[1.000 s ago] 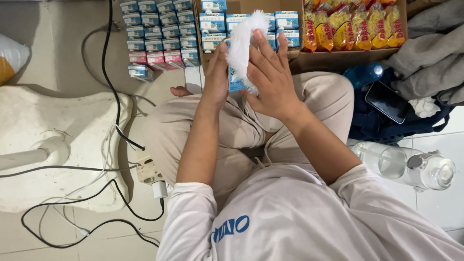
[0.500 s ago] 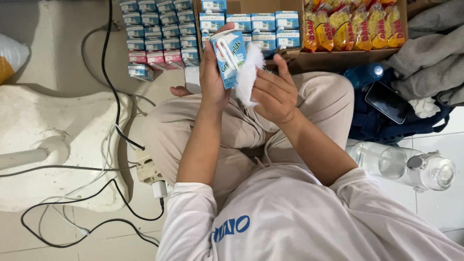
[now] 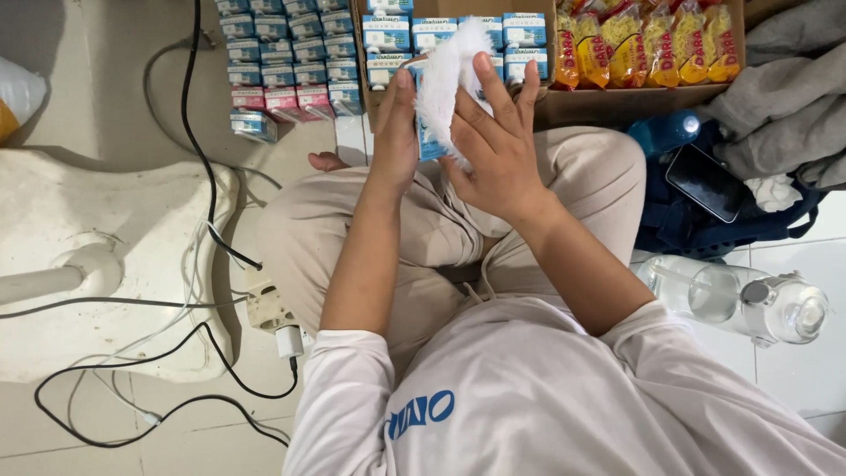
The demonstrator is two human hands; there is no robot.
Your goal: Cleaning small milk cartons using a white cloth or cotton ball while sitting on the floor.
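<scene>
I sit cross-legged on the floor in beige trousers. My left hand (image 3: 397, 132) grips a small blue and white carton (image 3: 429, 145), mostly hidden behind a white tissue (image 3: 448, 75). My right hand (image 3: 493, 145) presses that tissue against the carton's front, fingers spread over it. Both hands are raised above my knees, in front of the cardboard box.
A cardboard box (image 3: 617, 101) holds blue cartons (image 3: 388, 31) and yellow snack packets (image 3: 652, 40). More small cartons (image 3: 282, 53) are stacked on the floor at the left. Black cables (image 3: 198, 132), a power strip (image 3: 269, 308), a clear bottle (image 3: 749, 304), a phone (image 3: 703, 182) and grey cloth (image 3: 784, 97) surround me.
The carton, plainly visible half a second ago, is again covered as my right hand has moved the tissue up over its front.
</scene>
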